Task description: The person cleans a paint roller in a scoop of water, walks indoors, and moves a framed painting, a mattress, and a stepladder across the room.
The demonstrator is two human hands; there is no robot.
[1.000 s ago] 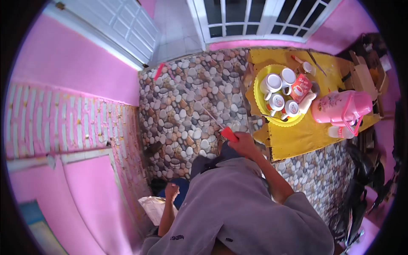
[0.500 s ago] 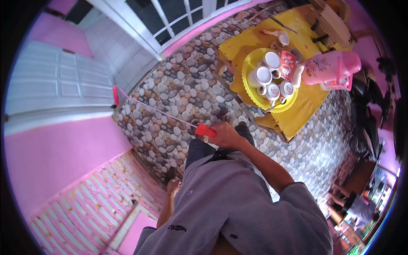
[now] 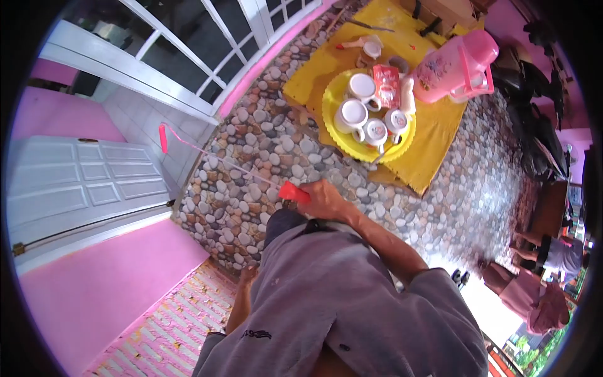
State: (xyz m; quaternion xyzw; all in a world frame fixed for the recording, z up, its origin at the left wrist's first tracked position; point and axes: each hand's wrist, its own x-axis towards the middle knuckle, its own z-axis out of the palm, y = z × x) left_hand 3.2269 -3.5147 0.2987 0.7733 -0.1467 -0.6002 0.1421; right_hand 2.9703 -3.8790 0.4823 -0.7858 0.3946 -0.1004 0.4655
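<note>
"What's at the far left?"

"A white door [image 3: 88,173] with panels, above a stretch of pink wall [image 3: 119,273]. Next comes the tool [image 3: 235,166] — a thin rod with a red piece at its far end, seen against the pale tiles [image 3: 129,122] of the doorway."

"And the left hand?"

"The left hand [image 3: 249,274] is low, near the brick-patterned wall [image 3: 173,327]. The shirt [image 3: 282,295] partly hides it, so I can't tell whether its fingers are curled or loose."

"Where does the tool end on this side?"

"At its red handle [image 3: 295,193], in front of the shirt and over the pebble-patterned floor [image 3: 251,144]. The right hand [image 3: 323,201] is wrapped round that handle, gripping it."

"Further right?"

"A surface with a yellow cover [image 3: 433,138]. On it stands a yellow tray [image 3: 331,132] with four white mugs [image 3: 351,116] and a red packet [image 3: 386,88]. A lidded glass [image 3: 370,55] is just beyond the tray, and a pink flask [image 3: 443,69] is just to its right."

"Anything at the edge?"

"A person [image 3: 559,254] — well apart from the tool, small and blurred."
</note>
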